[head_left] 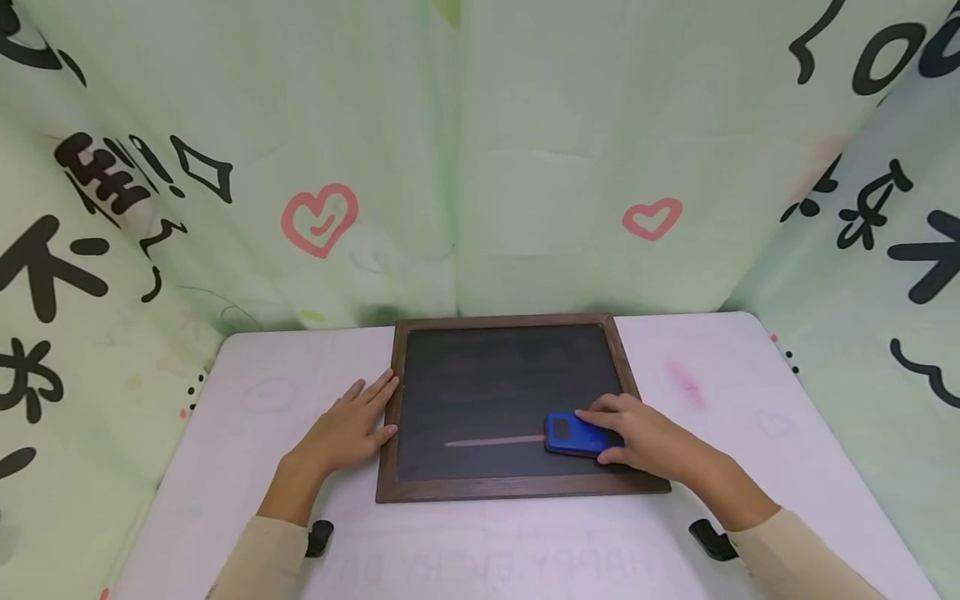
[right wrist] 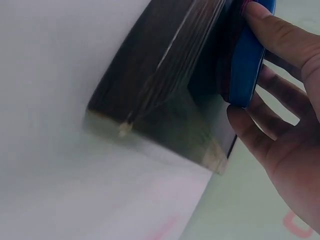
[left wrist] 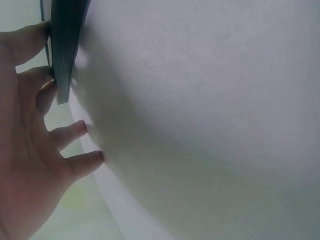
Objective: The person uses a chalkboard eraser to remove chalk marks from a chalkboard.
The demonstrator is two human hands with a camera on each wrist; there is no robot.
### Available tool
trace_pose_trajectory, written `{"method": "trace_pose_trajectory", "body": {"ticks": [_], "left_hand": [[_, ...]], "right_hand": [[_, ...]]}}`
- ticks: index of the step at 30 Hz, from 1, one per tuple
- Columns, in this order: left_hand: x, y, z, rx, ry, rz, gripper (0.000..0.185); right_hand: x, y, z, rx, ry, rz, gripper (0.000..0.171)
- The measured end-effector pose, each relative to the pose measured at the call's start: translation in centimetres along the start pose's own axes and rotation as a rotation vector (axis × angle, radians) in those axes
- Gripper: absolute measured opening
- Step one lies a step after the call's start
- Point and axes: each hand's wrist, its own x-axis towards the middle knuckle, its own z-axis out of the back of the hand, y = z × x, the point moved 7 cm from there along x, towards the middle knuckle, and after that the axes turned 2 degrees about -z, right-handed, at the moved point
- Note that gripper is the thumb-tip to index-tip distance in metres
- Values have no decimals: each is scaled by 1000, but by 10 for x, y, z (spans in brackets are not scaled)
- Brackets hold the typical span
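Note:
A small blackboard [head_left: 495, 375] in a brown wooden frame lies on the table. My right hand [head_left: 637, 433] grips a blue eraser [head_left: 577, 434] on the lower right of the board. From the eraser's left side a pale pink chalk line [head_left: 495, 442] runs leftward. In the right wrist view the thumb and fingers close round the blue eraser [right wrist: 244, 65] beside the frame's corner. My left hand [head_left: 348, 429] rests with spread fingers against the frame's left edge. The left wrist view shows its thumb and fingertips at the frame side [left wrist: 65, 55], two other fingertips on the tabletop.
The white table [head_left: 480, 550] carries faint pink smudges [head_left: 686, 383] right of the board. Behind and beside it hangs a pale green curtain [head_left: 540, 167] with hearts and black lettering. Black wrist straps [head_left: 712, 540] show by both sleeves.

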Motion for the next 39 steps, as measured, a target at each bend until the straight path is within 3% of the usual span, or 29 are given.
{"method": "trace_pose_trajectory", "body": {"ticks": [8, 19, 32, 39], "left_hand": [[0, -1, 1, -3, 1, 1, 73], [2, 1, -1, 0, 8, 19, 73], [0, -3, 4, -1, -14, -5, 72], [1, 0, 0, 9, 6, 22, 71]], "right_hand": [[19, 17, -6, 10, 53, -18, 64], [55, 56, -15, 7, 66, 44, 65], [108, 108, -26, -50, 118, 107, 64], [132, 134, -33, -112, 159, 116, 62]]}}
